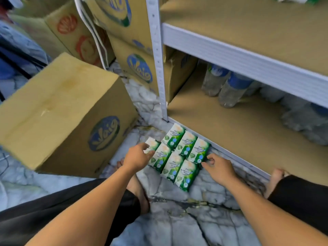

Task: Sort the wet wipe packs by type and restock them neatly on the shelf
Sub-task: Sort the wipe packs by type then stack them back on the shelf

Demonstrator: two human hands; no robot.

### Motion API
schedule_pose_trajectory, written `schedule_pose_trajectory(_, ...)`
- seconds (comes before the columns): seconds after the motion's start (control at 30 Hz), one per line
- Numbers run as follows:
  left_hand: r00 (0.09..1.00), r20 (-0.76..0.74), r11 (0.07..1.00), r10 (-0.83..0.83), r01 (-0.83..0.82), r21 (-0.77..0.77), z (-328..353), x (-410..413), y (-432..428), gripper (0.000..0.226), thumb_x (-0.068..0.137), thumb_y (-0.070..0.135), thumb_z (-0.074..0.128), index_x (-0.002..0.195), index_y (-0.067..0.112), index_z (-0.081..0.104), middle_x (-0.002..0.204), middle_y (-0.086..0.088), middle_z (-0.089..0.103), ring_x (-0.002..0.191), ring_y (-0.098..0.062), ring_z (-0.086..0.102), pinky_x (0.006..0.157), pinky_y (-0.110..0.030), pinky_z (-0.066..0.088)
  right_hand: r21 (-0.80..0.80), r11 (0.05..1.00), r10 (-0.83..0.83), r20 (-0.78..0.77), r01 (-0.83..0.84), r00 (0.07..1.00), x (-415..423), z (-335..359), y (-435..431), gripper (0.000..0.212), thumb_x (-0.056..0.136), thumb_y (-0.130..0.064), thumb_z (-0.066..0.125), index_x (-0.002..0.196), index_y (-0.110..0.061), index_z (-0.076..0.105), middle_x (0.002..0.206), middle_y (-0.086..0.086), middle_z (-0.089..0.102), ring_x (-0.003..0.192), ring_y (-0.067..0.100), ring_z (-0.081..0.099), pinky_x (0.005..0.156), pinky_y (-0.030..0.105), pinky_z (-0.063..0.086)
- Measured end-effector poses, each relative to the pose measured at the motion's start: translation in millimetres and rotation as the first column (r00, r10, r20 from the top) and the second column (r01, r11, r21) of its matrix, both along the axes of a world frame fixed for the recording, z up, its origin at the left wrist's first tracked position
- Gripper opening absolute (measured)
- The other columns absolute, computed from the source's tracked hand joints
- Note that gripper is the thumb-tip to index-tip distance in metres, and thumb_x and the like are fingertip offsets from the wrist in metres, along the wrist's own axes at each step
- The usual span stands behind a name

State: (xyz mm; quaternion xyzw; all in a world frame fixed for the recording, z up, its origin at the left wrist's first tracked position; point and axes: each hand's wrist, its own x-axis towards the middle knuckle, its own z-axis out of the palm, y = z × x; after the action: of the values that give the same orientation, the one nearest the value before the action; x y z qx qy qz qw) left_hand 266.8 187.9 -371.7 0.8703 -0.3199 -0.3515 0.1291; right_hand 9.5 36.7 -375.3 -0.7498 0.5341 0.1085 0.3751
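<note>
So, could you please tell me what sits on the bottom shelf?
On the bottom shelf, clear plastic bottles with blue labels stand; the shelf above hides their tops and anything behind.

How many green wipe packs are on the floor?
7 packs. Three lie along the shelf edge, four in the row nearer the person; the left hand partly covers the leftmost. Others may hide underneath.

Reaching forward from 6 o'clock, the bare left hand [137,157] pointed toward 11 o'clock with fingers loosely bent, while the bare right hand [219,167] angled toward 10 o'clock, fingertips curled.
</note>
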Motion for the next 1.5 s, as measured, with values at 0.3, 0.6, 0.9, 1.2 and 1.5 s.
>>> schedule_pose_trajectory(0.3,0.985,0.048,0.98,0.167,-0.171,0.104,-82.3,23.8,-15.5,0.047,0.1,0.027,0.048,0.144,0.009,0.043,0.136,-0.022,0.054,0.118,-0.042,0.054,0.091,-0.045,0.045,0.088,0.944,-0.317,-0.03,0.318,0.948,34.0,-88.9,-14.0,0.034,0.094,-0.036,0.06,0.105,-0.004,0.063,0.109,0.02,0.068,0.104,0.038,0.062,0.078,0.037,0.047)
schedule_pose_trajectory(0.6,0.94,-0.098,0.945,0.327,-0.324,0.052,-95.8,21.9,-10.5,0.03,0.09,0.028,0.067,0.113,0.016,0.052,0.108,-0.009,0.069,0.099,-0.031,0.065,0.087,-0.044,0.053,0.238,0.664,-0.748,0.182,0.709,0.639,59.6,-113.8,1.0,0.013,0.088,-0.018,0.065,0.102,-0.019,0.065,0.104,0.008,0.072,0.095,0.029,0.067,0.088,0.046,0.056)
schedule_pose_trajectory(0.9,0.899,-0.275,0.929,0.341,-0.367,-0.051,-80.0,26.5,-5.7,0.033,0.088,0.02,0.075,0.112,0.016,0.053,0.105,0.004,0.062,0.095,-0.02,0.065,0.083,-0.043,0.057,0.352,0.573,-0.816,0.162,0.74,0.555,55.0,-119.7,-5.9,0.025,0.087,-0.023,0.073,0.107,-0.013,0.062,0.097,0.005,0.069,0.083,0.021,0.066,0.064,0.027,0.048)
schedule_pose_trajectory(1.2,0.909,-0.266,0.93,0.32,-0.356,-0.095,-63.2,34.0,-12.2,0.032,0.088,0.022,0.074,0.111,0.025,0.052,0.1,-0.001,0.07,0.083,-0.02,0.069,0.073,-0.043,0.059,0.307,0.553,-0.833,0.196,0.774,0.517,51.3,-115.2,-7.2,0.027,0.089,-0.018,0.068,0.112,-0.009,0.055,0.099,0.007,0.066,0.08,0.021,0.063,0.064,0.027,0.047)
schedule_pose_trajectory(1.5,0.936,-0.237,0.926,0.26,-0.312,-0.213,19.4,13.4,-32.0,0.024,0.09,0.025,0.072,0.11,0.023,0.058,0.09,0.005,0.068,0.073,-0.01,0.067,0.053,-0.025,0.057,0.211,0.636,-0.762,0.322,0.742,0.562,16.9,-49.5,2.5,0.021,0.09,-0.017,0.065,0.11,-0.01,0.062,0.11,0.012,0.068,0.087,0.025,0.061,0.073,0.031,0.046)
